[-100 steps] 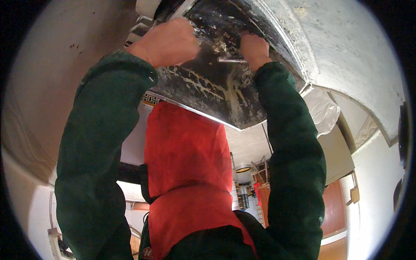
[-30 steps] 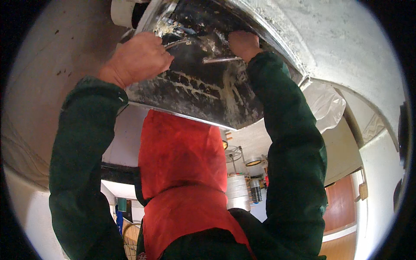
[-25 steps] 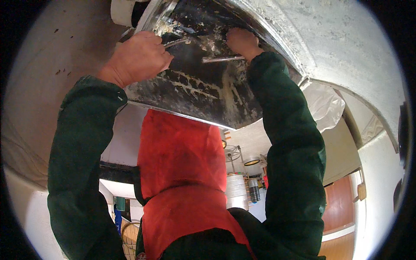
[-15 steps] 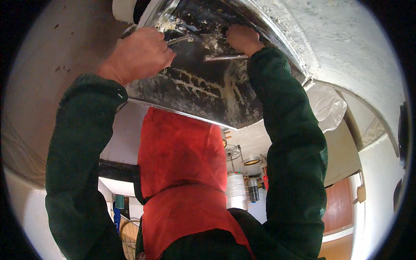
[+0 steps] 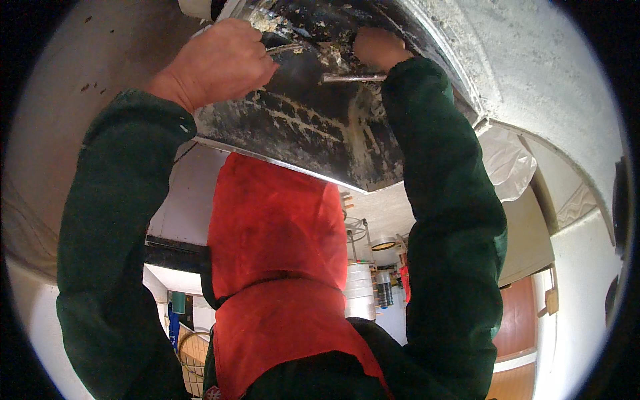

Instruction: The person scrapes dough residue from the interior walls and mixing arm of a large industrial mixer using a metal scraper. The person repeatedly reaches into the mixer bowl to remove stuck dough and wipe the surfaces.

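Observation:
Over a dark worktop (image 5: pixel 303 143), smeared with pale residue and edged with a bright metal strip, both my hands are curled. My left hand (image 5: pixel 223 63) is closed above its left side; what its fingers hold, if anything, is hidden. Farther right, my right hand (image 5: pixel 379 50) is also closed, and its grip is hidden too. A thin pale curved strip (image 5: pixel 285 49) shows between the hands, beside my left fingers. Just below my right hand lies a slim metallic rod (image 5: pixel 343 78). Pale crumbly bits (image 5: pixel 331 57) lie to the left of that hand.
A rough whitish wall (image 5: pixel 533 73) curves along the right. Clear plastic sheeting (image 5: pixel 508 163) hangs beside the worktop's right corner. My red apron (image 5: pixel 277 220) is close to the near edge. Past it, shiny cylindrical containers (image 5: pixel 360 290) stand lower right. A whitish object (image 5: pixel 195 7) is at the upper left.
The worktop has shifted slightly upward in view. My left hand sits a little higher and farther right in the picture; my right hand has shifted slightly right. Both remain closed.

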`<state>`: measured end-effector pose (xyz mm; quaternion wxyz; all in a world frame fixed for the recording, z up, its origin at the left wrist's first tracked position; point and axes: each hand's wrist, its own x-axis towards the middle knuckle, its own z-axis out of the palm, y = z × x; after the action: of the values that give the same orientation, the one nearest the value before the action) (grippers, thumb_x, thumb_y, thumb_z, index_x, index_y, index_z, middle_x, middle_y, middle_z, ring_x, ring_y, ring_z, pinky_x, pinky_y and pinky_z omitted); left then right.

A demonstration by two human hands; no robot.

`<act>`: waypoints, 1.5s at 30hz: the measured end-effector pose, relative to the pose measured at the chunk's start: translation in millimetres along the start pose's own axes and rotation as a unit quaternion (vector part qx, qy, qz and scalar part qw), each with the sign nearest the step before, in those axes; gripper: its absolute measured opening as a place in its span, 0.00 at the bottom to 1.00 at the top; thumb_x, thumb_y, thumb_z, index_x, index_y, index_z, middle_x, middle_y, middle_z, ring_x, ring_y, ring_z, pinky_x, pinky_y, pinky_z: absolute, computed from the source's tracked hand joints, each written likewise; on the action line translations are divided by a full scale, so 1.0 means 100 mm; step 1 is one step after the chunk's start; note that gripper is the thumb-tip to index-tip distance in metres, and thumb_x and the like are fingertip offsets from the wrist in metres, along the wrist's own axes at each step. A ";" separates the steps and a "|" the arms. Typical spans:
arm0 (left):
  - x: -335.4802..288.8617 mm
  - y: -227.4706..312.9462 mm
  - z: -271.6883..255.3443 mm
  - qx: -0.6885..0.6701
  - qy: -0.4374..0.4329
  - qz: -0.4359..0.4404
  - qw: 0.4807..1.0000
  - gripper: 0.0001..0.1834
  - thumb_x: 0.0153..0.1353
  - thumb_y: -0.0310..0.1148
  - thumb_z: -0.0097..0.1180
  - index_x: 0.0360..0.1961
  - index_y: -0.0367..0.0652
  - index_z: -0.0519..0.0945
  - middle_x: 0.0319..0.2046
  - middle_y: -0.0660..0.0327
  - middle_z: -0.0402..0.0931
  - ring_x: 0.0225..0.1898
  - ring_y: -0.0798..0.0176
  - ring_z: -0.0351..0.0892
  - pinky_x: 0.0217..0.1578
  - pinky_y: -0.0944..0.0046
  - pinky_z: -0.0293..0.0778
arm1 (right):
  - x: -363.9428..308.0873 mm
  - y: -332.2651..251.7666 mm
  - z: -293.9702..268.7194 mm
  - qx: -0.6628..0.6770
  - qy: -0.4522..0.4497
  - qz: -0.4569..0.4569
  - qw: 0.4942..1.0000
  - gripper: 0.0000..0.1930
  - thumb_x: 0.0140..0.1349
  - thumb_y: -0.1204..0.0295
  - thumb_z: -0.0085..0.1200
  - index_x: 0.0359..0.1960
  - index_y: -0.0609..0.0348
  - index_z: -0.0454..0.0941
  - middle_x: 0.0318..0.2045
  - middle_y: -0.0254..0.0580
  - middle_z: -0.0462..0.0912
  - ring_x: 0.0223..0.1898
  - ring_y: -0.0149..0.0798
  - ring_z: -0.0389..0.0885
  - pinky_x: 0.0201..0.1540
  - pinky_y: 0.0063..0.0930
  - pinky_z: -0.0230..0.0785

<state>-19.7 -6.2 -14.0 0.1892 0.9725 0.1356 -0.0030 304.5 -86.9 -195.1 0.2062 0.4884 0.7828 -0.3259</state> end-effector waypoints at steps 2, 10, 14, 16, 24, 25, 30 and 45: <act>0.01 0.00 -0.01 -0.010 -0.006 0.010 1.000 0.10 0.57 0.38 0.62 0.20 0.50 0.84 0.23 0.62 0.83 0.32 0.57 0.82 0.40 0.54 0.77 | 0.10 -0.01 0.13 0.028 -0.029 0.013 0.999 0.11 0.63 0.70 0.52 0.38 0.59 0.87 0.35 0.56 0.87 0.40 0.63 0.86 0.43 0.56 0.79; 0.00 0.00 -0.04 -0.002 -0.006 0.014 1.000 0.11 0.58 0.39 0.63 0.20 0.49 0.84 0.23 0.62 0.83 0.33 0.57 0.82 0.40 0.55 0.77 | 0.20 0.03 0.11 -0.107 -0.060 -0.124 0.985 0.11 0.66 0.68 0.50 0.39 0.58 0.85 0.33 0.56 0.85 0.38 0.59 0.86 0.39 0.56 0.79; 0.01 0.01 -0.02 0.010 -0.012 -0.001 1.000 0.13 0.59 0.39 0.62 0.19 0.49 0.84 0.23 0.62 0.82 0.33 0.57 0.82 0.40 0.55 0.76 | -0.04 0.03 -0.05 -0.030 -0.020 -0.057 0.998 0.13 0.70 0.65 0.47 0.43 0.54 0.85 0.33 0.54 0.86 0.38 0.60 0.86 0.41 0.57 0.79; 0.01 -0.01 -0.02 -0.003 -0.009 0.010 1.000 0.13 0.60 0.38 0.63 0.20 0.47 0.83 0.22 0.61 0.80 0.31 0.55 0.81 0.37 0.53 0.76 | -0.16 -0.07 -0.09 -0.002 -0.016 -0.015 1.000 0.14 0.71 0.63 0.46 0.44 0.51 0.85 0.35 0.53 0.86 0.38 0.61 0.85 0.41 0.58 0.78; 0.01 0.01 -0.03 -0.021 0.003 0.015 1.000 0.13 0.60 0.38 0.63 0.19 0.47 0.83 0.22 0.61 0.82 0.32 0.56 0.82 0.40 0.54 0.76 | -0.44 -0.21 -0.21 0.041 -0.009 0.064 0.997 0.15 0.74 0.55 0.45 0.46 0.44 0.84 0.37 0.50 0.87 0.39 0.61 0.85 0.42 0.58 0.78; 0.01 0.01 -0.04 -0.024 -0.002 0.012 1.000 0.13 0.60 0.37 0.63 0.19 0.47 0.83 0.22 0.61 0.82 0.32 0.57 0.82 0.40 0.54 0.76 | -0.46 -0.19 -0.24 0.041 -0.002 0.059 0.997 0.15 0.74 0.55 0.45 0.46 0.44 0.84 0.37 0.49 0.87 0.39 0.61 0.85 0.41 0.58 0.78; 0.02 0.00 -0.05 -0.027 -0.014 0.013 0.999 0.12 0.60 0.37 0.62 0.20 0.48 0.84 0.22 0.62 0.82 0.32 0.57 0.82 0.40 0.55 0.77 | -0.48 -0.18 -0.34 0.006 0.025 0.054 0.998 0.12 0.73 0.60 0.48 0.44 0.44 0.84 0.37 0.47 0.87 0.40 0.60 0.86 0.39 0.54 0.79; -0.01 0.00 -0.01 -0.014 -0.015 0.008 1.000 0.10 0.61 0.38 0.64 0.26 0.46 0.83 0.24 0.58 0.77 0.31 0.49 0.78 0.35 0.48 0.75 | -0.32 -0.54 -0.66 -0.058 0.051 -0.015 0.997 0.07 0.57 0.73 0.56 0.30 0.55 0.88 0.33 0.53 0.88 0.37 0.57 0.89 0.39 0.49 0.83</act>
<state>-21.2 -5.9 -13.2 0.2047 0.9708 0.1246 -0.0139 270.2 -77.1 -111.6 0.1894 0.4792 0.8173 -0.2577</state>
